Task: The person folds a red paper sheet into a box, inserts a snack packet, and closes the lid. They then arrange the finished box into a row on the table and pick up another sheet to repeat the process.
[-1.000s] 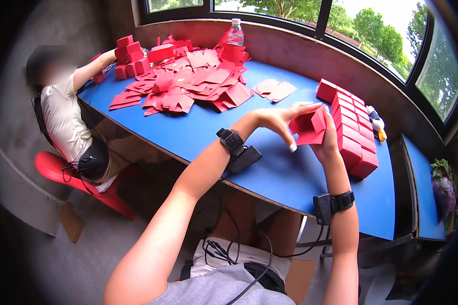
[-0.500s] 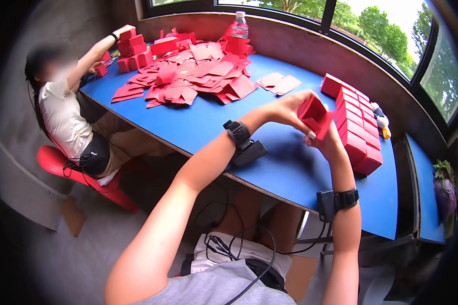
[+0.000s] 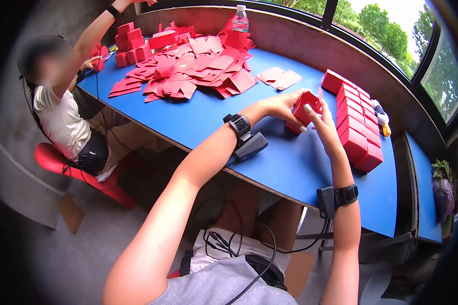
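A small red cardboard box [image 3: 300,108] is held between my two hands over the blue table, its open end facing up and toward me. My left hand [image 3: 282,105] wraps around its left side, with the fingers behind it partly hidden. On the opposite side, my right hand [image 3: 325,124] grips the box, thumb at the near rim and fingers by an upright flap. Just right of my right hand stand rows of closed red boxes [image 3: 355,119]. A few flat red card pieces [image 3: 279,79] lie beyond my hands.
A large heap of flat red card blanks [image 3: 198,66] covers the table's [image 3: 188,122] far left part. Behind it stands a clear bottle [image 3: 240,20]. A co-worker [image 3: 61,112] sits at the left beside stacked red boxes [image 3: 131,43]. Windows line the back.
My hands have turned the red box more upright and shifted it slightly left; my right thumb now lies across its near rim. The co-worker has raised one arm away from the stacked boxes.
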Demonstrator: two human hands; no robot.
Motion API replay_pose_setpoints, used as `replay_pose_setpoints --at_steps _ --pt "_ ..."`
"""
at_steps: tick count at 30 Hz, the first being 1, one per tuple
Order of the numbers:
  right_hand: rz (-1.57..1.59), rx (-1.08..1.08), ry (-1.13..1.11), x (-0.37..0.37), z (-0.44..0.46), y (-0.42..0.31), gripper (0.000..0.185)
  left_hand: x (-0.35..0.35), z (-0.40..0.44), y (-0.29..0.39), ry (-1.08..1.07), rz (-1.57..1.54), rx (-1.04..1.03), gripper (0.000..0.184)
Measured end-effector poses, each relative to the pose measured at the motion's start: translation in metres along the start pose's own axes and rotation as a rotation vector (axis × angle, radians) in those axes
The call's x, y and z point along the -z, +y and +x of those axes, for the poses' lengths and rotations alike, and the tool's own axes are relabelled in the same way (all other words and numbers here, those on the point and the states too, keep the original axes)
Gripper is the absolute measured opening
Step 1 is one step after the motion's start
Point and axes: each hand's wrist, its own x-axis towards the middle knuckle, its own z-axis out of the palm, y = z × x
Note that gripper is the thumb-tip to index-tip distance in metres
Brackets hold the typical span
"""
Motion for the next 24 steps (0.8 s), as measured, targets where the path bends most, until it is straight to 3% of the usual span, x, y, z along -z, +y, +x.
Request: replay_pose_setpoints --at_steps 4,9,12,15,16,18,19,22,24 --pt "-0.049 0.159 0.036 -0.002 0.004 0.017 0.09 -0.002 0.0 0.004 -0.042 -0.003 0.018 0.107" --pt "0.085 0.14 0.003 0.0 0.005 0.016 0.076 -0.001 0.001 0.006 -0.039 0.055 0.009 0.112" --pt "0.098 0.12 0.029 0.001 0.003 0.011 0.071 0.003 0.0 0.009 -0.075 0.024 0.107 0.115" --pt "0.117 0.07 0.065 0.003 -0.001 0.004 0.074 0.014 -0.003 0.011 -0.044 0.281 0.053 0.115" --pt "0.113 0.048 0.089 0.003 -0.001 0.003 0.077 0.023 -0.005 0.014 0.009 0.346 -0.02 0.098" --pt "0.115 0.056 0.1 0.002 0.0 0.008 0.077 0.05 -0.01 0.031 0.122 0.098 0.114 0.077" --pt "0.118 0.069 0.115 0.001 0.002 0.011 0.078 0.064 -0.017 0.035 0.25 0.144 0.143 0.072" --pt "0.113 0.086 0.128 -0.001 0.004 0.012 0.084 0.111 -0.052 0.009 0.598 0.461 0.131 0.064" --pt "0.05 0.13 0.218 -0.004 0.007 0.017 0.094 0.139 -0.085 -0.002 0.678 0.565 0.357 0.07"
